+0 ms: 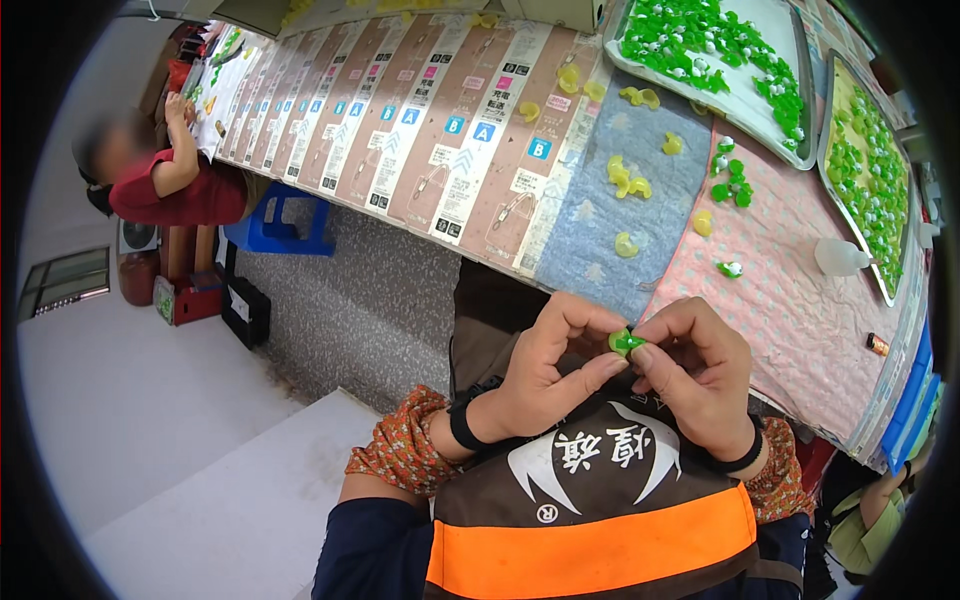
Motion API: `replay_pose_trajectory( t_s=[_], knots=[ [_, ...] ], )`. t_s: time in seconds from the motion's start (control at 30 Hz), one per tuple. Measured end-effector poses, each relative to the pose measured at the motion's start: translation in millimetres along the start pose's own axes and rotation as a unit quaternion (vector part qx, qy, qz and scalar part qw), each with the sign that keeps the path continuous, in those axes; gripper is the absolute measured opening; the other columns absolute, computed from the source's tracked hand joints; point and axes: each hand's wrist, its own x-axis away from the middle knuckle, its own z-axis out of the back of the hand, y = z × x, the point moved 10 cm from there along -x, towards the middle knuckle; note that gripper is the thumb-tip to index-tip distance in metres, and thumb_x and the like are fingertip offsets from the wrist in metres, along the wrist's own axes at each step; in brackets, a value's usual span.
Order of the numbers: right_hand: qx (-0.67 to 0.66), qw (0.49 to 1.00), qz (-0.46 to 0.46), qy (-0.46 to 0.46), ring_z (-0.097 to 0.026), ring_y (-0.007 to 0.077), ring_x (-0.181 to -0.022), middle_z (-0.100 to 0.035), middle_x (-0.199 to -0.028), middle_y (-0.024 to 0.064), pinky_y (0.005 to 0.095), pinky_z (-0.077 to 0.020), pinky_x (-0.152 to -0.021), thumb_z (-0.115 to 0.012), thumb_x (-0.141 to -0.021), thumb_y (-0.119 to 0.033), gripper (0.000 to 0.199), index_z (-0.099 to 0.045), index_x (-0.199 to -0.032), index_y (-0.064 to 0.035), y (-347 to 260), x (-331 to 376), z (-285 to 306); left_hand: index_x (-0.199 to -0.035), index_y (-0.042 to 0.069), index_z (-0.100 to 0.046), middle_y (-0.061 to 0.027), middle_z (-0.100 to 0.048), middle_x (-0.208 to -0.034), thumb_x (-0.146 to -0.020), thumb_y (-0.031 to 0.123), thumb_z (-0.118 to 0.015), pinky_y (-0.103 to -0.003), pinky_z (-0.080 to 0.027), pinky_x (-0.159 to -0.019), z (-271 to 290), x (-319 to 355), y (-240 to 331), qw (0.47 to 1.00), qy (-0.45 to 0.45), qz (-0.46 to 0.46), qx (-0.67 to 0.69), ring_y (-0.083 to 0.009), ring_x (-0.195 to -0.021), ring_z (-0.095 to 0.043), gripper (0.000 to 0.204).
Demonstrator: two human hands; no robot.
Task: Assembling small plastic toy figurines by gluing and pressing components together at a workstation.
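Observation:
Close over my apron, at the table's near edge, my left hand (pixel 555 365) and my right hand (pixel 700 368) meet fingertip to fingertip. Between them is a small bright green piece (pixel 626 343), rounded and yellowish on its left side. Thumb and forefinger of each hand pinch it from opposite sides. Its exact kind is too small to tell. On the cloth beyond lie similar green pieces with white balls (pixel 733 185), plus a single one (pixel 730 269). Yellow translucent cup-like pieces (pixel 628 178) are scattered to their left.
A white tray (pixel 740 110) of green-and-white pieces stands at the back right. Beside it is a metal-rimmed tray (pixel 838 190) of green and yellow pieces. A whitish bottle (pixel 841 257) and a small dark cylinder (pixel 877 344) lie nearby. Another person (pixel 165 180) works at far left, near a blue stool (pixel 280 220).

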Motion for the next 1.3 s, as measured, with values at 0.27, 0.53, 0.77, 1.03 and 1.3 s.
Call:
replay_pose_trajectory(
  t_s=[0.27, 0.53, 0.77, 1.03, 1.3],
  knots=[
    [-0.044, 0.999, -0.032, 0.002, -0.066, 0.006, -0.077, -0.068, -0.093, 0.0061, 0.0182, -0.0547, -0.061, -0.064, -0.093, -0.004, 0.012, -0.06, -0.103, 0.0026, 5, 1, 1, -0.118, 0.0, -0.049, -0.0058, -0.062, -0.106, -0.096, 0.004, -0.063, -0.023, -0.051, -0.08, -3, 0, -6, 1.0, 0.004, 0.016, 0.004, -0.0075, -0.094, -0.062, 0.026],
    [-0.068, 0.997, -0.026, -0.005, -0.065, 0.0057, -0.079, -0.067, -0.095, 0.0055, 0.0182, -0.0543, -0.062, -0.063, -0.095, -0.004, 0.012, -0.059, -0.104, 0.0021, 6, 3, 8, -0.119, 0.0, -0.046, -0.0094, -0.059, -0.106, -0.095, -0.002, -0.061, -0.026, -0.052, -0.081, -11, -6, 0, 0.999, -0.027, -0.003, -0.04, -0.0114, -0.093, -0.063, 0.029],
    [-0.06, 0.998, 0.004, -0.009, -0.064, 0.006, -0.082, -0.064, -0.098, 0.005, 0.0199, -0.0544, -0.067, -0.061, -0.095, -0.002, 0.011, -0.058, -0.105, 0.0016, 3, 2, 11, -0.121, 0.001, -0.042, -0.0111, -0.054, -0.109, -0.093, -0.009, -0.057, -0.028, -0.051, -0.084, -18, -9, 1, 0.995, -0.066, 0.006, -0.068, -0.013, -0.097, -0.058, 0.034],
    [-0.013, 0.999, 0.04, 0.006, -0.063, 0.0067, -0.079, -0.065, -0.095, 0.0052, 0.0205, -0.0525, -0.067, -0.06, -0.094, -0.001, 0.009, -0.06, -0.103, 0.0016, -9, 8, 20, -0.119, 0.002, -0.044, -0.0089, -0.055, -0.107, -0.099, 0.0, -0.052, -0.027, -0.054, -0.079, -24, -16, -9, 0.995, -0.044, 0.078, 0.039, -0.0117, -0.092, -0.06, 0.021],
    [0.036, 0.992, 0.121, 0.024, -0.064, 0.0105, -0.074, -0.063, -0.084, 0.0058, 0.0236, -0.0504, -0.062, -0.062, -0.089, 0.004, 0.008, -0.064, -0.096, 0.0006, -42, 16, 31, -0.112, 0.003, -0.045, -0.0103, -0.056, -0.103, -0.098, -0.002, -0.053, -0.028, -0.056, -0.077, -41, -26, -10, 0.984, -0.073, 0.1, 0.132, -0.0142, -0.087, -0.061, 0.017]
  ],
)
